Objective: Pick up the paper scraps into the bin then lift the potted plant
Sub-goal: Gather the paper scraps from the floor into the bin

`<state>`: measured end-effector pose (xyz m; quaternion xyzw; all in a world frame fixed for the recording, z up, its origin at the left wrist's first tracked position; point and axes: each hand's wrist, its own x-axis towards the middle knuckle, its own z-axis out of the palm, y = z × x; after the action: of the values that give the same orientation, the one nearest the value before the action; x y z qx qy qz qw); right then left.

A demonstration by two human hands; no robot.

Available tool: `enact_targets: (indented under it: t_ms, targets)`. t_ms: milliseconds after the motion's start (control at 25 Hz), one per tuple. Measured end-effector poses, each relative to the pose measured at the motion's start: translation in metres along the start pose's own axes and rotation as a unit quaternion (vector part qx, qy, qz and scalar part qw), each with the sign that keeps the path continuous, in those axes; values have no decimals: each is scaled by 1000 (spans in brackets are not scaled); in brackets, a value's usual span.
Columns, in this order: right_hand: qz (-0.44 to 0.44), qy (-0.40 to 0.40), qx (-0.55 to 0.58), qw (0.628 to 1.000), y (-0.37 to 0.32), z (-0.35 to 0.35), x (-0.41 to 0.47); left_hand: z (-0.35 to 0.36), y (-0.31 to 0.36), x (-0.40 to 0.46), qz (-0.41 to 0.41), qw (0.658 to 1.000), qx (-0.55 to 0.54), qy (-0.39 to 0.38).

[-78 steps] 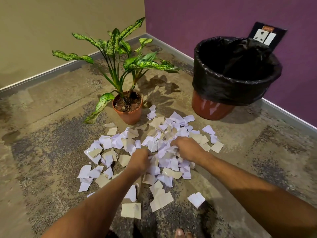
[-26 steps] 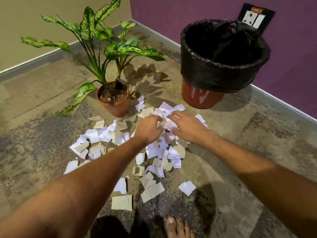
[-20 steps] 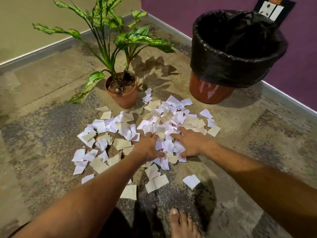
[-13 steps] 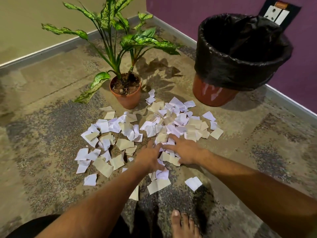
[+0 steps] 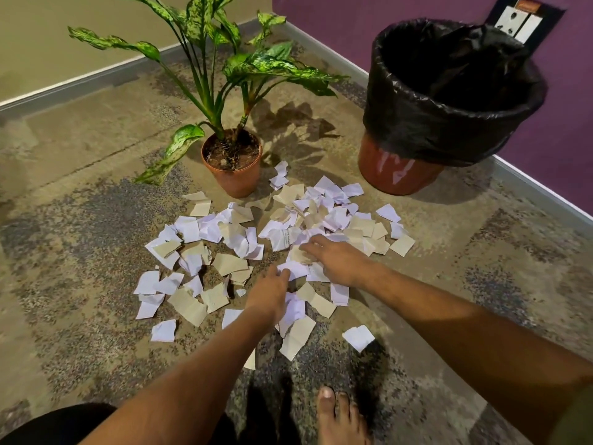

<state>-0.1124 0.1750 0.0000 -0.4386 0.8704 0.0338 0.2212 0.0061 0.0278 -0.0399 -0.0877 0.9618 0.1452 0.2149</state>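
On the floor (image 5: 96, 284), both hands lay among paper scraps (image 5: 231, 239): right hand (image 5: 340, 263) fingers spread flat, left hand (image 5: 269, 293) fingers loosely curled, touching scraps.

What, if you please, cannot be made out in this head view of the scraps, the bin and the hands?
- Bin contents: the black liner is dark inside.
- Scraps under the left hand and right hand: covered by them.
- Printed text on one paper scrap: too small.
- Potted plant top leaves: cut off by the upper edge.

White and tan scraps (image 5: 224, 239); green, cream-speckled plant (image 5: 256, 64) in terracotta pot (image 5: 236, 179); black-lined terracotta bin (image 5: 449, 101); purple wall (image 5: 337, 17).
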Motion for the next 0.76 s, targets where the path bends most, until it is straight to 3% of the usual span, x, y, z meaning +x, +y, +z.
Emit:
enact_targets:
  t_ms: [160, 280, 560, 760]
  targets:
    - [-20, -100, -23, 995, -13, 5, 4, 1, -9, 2, -5, 997, -65, 41]
    - [-30, -126, -49, 990, -20, 11, 7, -3, -11, 6, -33, 992, -107, 59]
    - [-60, -63, -119, 989, -18, -4, 14, -44, -12, 20, -25, 982, -156, 108]
    - [57, 55, 13, 997, 8, -57, 18, -100, 10, 49, -14, 970, -174, 169]
